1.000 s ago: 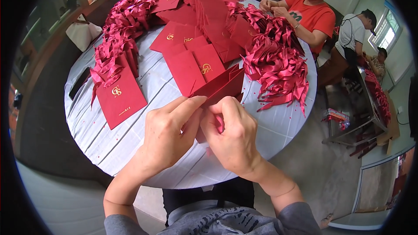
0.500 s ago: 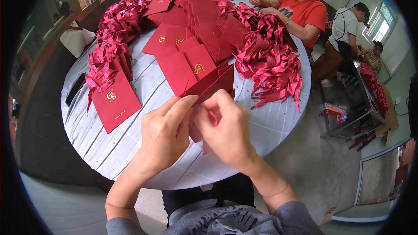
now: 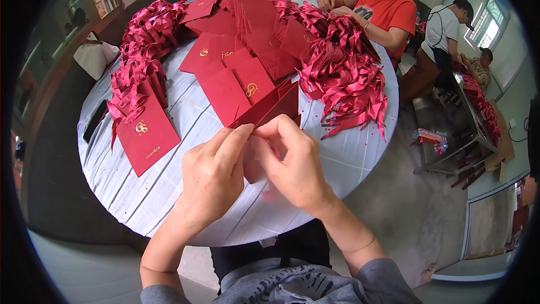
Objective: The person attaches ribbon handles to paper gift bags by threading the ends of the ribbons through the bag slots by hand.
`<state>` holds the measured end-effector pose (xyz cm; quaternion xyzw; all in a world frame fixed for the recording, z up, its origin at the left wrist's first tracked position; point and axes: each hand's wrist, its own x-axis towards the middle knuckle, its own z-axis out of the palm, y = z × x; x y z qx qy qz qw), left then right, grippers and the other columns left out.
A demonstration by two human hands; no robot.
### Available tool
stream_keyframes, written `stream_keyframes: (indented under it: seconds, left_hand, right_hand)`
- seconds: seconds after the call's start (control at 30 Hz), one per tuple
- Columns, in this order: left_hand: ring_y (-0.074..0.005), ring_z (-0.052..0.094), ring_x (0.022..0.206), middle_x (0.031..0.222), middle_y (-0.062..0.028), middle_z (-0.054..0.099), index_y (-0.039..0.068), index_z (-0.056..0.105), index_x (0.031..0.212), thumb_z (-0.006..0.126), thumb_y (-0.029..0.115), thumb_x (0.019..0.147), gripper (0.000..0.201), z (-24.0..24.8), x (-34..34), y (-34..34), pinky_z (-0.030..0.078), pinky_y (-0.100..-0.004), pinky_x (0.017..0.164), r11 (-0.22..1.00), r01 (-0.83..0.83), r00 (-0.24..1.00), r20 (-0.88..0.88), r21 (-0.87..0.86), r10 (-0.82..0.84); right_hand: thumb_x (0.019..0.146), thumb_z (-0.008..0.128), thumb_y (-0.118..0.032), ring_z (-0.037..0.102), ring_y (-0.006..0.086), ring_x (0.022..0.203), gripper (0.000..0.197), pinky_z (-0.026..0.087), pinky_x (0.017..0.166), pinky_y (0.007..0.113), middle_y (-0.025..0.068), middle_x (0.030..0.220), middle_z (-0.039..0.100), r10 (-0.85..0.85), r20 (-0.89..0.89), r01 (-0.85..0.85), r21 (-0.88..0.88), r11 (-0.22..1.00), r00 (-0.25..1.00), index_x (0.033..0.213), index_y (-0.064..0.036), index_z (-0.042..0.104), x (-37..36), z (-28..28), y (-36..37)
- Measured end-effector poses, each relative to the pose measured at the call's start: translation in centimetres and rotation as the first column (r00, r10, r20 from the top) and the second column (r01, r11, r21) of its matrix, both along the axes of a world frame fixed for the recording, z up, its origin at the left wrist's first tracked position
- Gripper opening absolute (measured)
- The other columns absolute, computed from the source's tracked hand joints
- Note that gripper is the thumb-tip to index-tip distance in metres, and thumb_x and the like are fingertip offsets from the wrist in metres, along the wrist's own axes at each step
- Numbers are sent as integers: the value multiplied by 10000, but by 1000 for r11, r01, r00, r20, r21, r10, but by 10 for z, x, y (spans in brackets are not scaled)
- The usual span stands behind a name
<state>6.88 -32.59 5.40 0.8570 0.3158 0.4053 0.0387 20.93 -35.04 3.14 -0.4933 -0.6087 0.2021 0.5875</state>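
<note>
A red paper gift bag (image 3: pixel 281 104) stands partly open in front of me, its near part hidden behind my fingers. My left hand (image 3: pixel 212 166) is closed in a pinch at the bag's near top edge. Beside it, fingertips almost touching, my right hand (image 3: pixel 292 169) pinches what looks like a pink-red ribbon at the same edge. A blurred ribbon end (image 3: pixel 270 196) hangs below the right hand. Exactly where the fingertips grip is hidden. Flat red bags (image 3: pixel 225 87) with gold emblems lie overlapping just beyond.
Finished-looking bags with ribbon handles are heaped at left (image 3: pixel 138 73) and right (image 3: pixel 346 87) on the round, white-covered table (image 3: pixel 143 202). One ribboned bag (image 3: pixel 147 138) lies flat at left. A person in an orange-red shirt (image 3: pixel 382 14) and another across the table work there.
Both hands stay at the bag's edge, with the right fingers slightly shifted. The pink ribbon loop seen between the right fingers is now less visible. The whole view has shifted slightly.
</note>
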Motion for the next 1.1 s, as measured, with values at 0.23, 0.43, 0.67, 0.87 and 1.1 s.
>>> stream_keyframes:
  seconds: [0.23,0.43,0.67,0.87,1.1]
  left_hand:
    - [-276,643,648,782,-121,636,28,616,982,576,-72,767,240,17,-15,10,494,-333,545,970,182,983,8,-162,-183]
    - [-283,642,663,784,-125,627,31,536,1011,593,-40,805,226,6,-16,11,491,-336,571,966,166,985,78,-201,-153]
    - [-223,630,645,805,-100,633,5,530,989,600,-77,808,211,-1,-11,11,475,-294,549,985,110,992,83,-136,-99]
    - [-262,617,598,754,-116,627,12,549,954,609,-51,805,172,0,-10,10,469,-327,534,992,96,994,59,-82,-91]
    - [-218,610,572,765,-95,635,9,560,954,659,-44,763,221,2,-10,11,460,-302,508,985,97,994,59,-144,-89]
  right_hand:
    - [758,714,-122,626,266,668,323,491,586,379,87,702,585,-143,541,32,210,977,829,1002,-54,514,16,18,-7]
    - [815,641,-186,474,261,826,142,390,763,363,87,833,471,99,741,-218,66,974,664,786,-47,654,36,54,12]
    - [810,535,-136,584,397,634,254,454,605,455,280,646,539,530,659,-405,-352,844,533,687,75,606,43,83,64]
    - [761,626,-145,536,116,548,189,422,514,303,64,593,583,672,521,-273,-645,714,527,766,37,677,32,102,71]
    - [716,664,-81,652,223,651,121,511,615,343,176,679,656,575,395,-324,-542,775,717,737,36,689,35,84,68]
